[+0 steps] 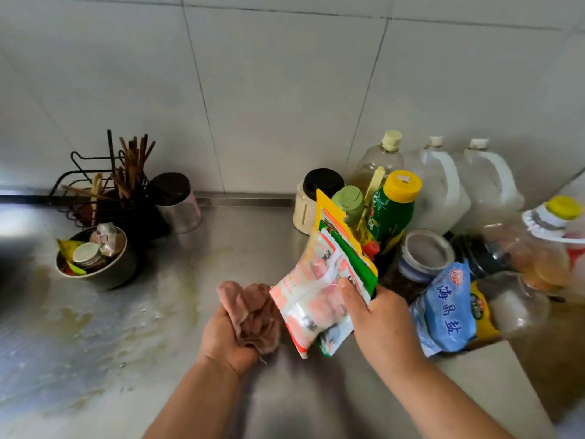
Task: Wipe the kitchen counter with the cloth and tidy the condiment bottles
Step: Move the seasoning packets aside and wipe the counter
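Roughly, from the head view, the job looks less than half done. The left hand [228,337] grips the pink cloth [253,312] in a bunch, with the fingers mostly hidden under its folds. It sits in front and to the left of the green bottle with the yellow cap [392,213]; I cannot tell whether the cloth touches the steel desk [247,245]. The right hand [380,321], straight in front of that bottle, holds a sheaf of seasoning packets [313,299] lifted off the desk. Its fingers [351,297] are closed on them, thumb on the front face and the rest behind.

Wiping is plainly unfinished: yellowish stains and droplets [72,318] spread over the desk well to the left of the green bottle and nearer the person. The strip directly left of the bottle looks cleaner, though still streaked.

Tidying has hardly taken shape either. The condiment bottles crowd round the green bottle in no order:
- A cream jar with a black lid [316,198] stands just to its left.
- The big oil jugs [443,185] stand behind and to its right.
- A round lidded tub [425,255] is close to its right.
- A blue salt bag [443,308] slumps in front and to its right.

Far to the left, a steel bowl [95,264] and a chopstick rack [126,175] look untouched.

What is left, I judge, is to set the packets down, wipe off the stains and line up the bottles
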